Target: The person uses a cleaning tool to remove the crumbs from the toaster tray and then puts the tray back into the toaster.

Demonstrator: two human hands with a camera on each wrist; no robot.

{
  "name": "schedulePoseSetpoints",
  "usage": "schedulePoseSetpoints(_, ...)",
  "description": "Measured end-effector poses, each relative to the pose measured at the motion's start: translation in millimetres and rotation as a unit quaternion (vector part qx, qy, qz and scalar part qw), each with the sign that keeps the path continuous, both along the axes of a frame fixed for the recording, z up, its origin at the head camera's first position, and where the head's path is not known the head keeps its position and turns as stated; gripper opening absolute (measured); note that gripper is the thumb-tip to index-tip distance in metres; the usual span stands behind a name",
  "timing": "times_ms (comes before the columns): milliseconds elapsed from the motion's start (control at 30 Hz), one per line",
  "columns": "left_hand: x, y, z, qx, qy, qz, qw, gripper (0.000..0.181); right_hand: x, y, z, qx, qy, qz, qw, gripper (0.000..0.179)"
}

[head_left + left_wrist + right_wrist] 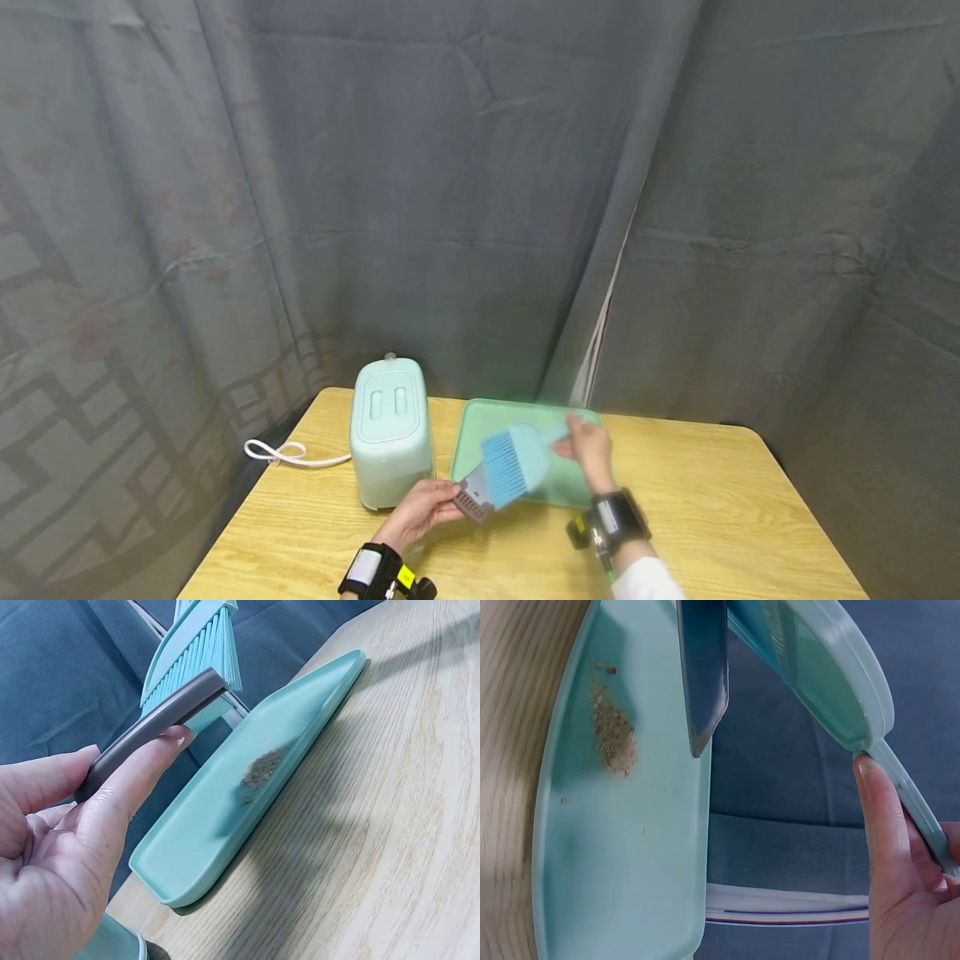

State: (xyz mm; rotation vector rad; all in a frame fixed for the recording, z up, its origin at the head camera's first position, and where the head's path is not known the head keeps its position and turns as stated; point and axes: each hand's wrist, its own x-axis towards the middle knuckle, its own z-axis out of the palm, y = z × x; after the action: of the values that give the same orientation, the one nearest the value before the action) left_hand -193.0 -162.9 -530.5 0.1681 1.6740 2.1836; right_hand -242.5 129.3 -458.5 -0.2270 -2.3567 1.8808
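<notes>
My left hand (423, 508) pinches a small grey dustpan (474, 495) at its slotted end, thumb on one face and fingers on the other. By its handle, my right hand (591, 450) grips a light-blue hand brush (531, 457). The blue bristles (502, 467) lie against the dustpan's far part in the head view. Both tools are held up over a mint-green tray (468, 429). A small heap of brown crumbs (615, 735) lies on the tray, with a few bits scattered around it. Some crumbs cling to the dustpan's corner (701, 742) in the right wrist view.
A mint-green toaster (390, 458) with a lid stands left of the tray, close to my left hand. Its white cord (315, 462) loops toward the left edge of the wooden table (720, 508). Grey curtains (450, 208) hang behind the table.
</notes>
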Motion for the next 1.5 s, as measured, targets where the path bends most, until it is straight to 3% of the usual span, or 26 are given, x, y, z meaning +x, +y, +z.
schedulePoseSetpoints(267, 0.1, -1.4, 1.0, 0.002, 0.01, -0.008, 0.9999, 0.037, 0.9, 5.3, 3.6, 0.007, -0.003, -0.012, 0.9999, 0.047)
schedulePoseSetpoints(833, 0.1, -2.3, 0.1, 0.009, 0.007, -0.014, 0.9998, 0.036, -5.5, 21.5, -7.2, -0.019, -0.028, -0.024, 0.9991, 0.057)
schedulePoseSetpoints(1033, 1.1, -2.7, -0.7, 0.003, 0.006, -0.011, 0.9999, 0.034, -6.5, 23.7, -10.3, -0.029, -0.018, -0.04, 0.9986, 0.058)
schedulePoseSetpoints(1233, 1.4, -3.4, -1.5, 0.002, 0.008, -0.014, 0.9999, 0.034, -6.1, 27.7, -11.5, 0.003, -0.014, -0.045, 0.9989, 0.051)
schedulePoseSetpoints(1500, 1.1, -5.0, -2.5, -0.002, 0.013, -0.01, 0.9999, 0.035, -4.3, 30.5, -9.2, 0.008, -0.026, -0.05, 0.9984, 0.052)
